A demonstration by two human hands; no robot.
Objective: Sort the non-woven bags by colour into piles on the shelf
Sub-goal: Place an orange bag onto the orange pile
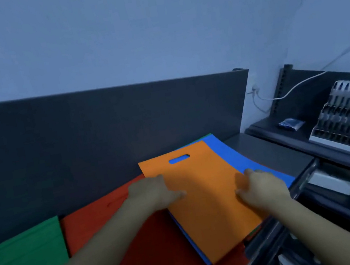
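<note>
- The orange bag point(211, 214) is lying on top of the mixed stack, at the right end of the shelf point(269, 151), with a blue bag point(243, 158) showing directly beneath it and through its handle slot.
- The left hand point(156, 193) is resting on the bag's left margin, fingers spread and pressing flat.
- The right hand point(261, 185) is curling over the right edge and appears to be pinching the orange sheet; blur is hiding whether its fingers reach underneath.
- Step in hand, as judged: separating only the top sheet. The pinching hand should be peeling the edge upward while the flat hand is holding the blue layer down, since such fabric is likely clinging.
- The red pile point(105, 218) and green pile point(24, 261) are lying to the left; no orange pile is showing, so a fresh spot is probably needed.
</note>
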